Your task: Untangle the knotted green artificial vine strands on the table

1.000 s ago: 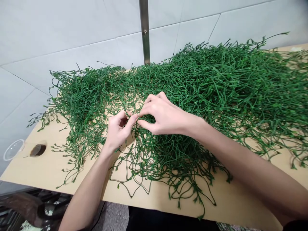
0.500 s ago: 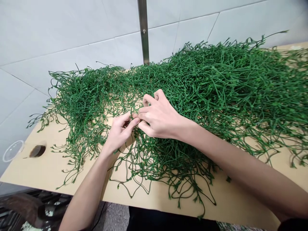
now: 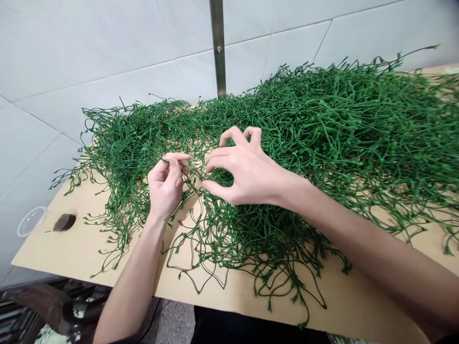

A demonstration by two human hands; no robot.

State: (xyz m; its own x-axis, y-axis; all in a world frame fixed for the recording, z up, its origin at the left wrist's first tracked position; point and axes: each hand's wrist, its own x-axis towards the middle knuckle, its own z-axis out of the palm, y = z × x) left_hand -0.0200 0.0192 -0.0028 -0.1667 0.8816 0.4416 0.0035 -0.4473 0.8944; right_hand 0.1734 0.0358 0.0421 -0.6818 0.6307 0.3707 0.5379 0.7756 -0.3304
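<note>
Thin green plastic-looking plant stems with small bud-like tips lie in a tangled heap across the board. My left hand is closed at the middle of the heap, thumb pressed to the fingers around a green stem; much of that stem is hidden by the fingers. Just to its right, my right hand hovers over the stems with thumb and fingers apart and curved. Nothing shows between its fingers. A gap separates the two hands.
The tan board has a dark round hole near its left end, beside a clear plastic lid or ring. A metal post stands at the back against the tiled wall. Dark furniture sits below left.
My hands, together half a second ago, have come apart. The left moved left and turned upward with a stem; the right opened its thumb and fingers. The view shifted slightly.
</note>
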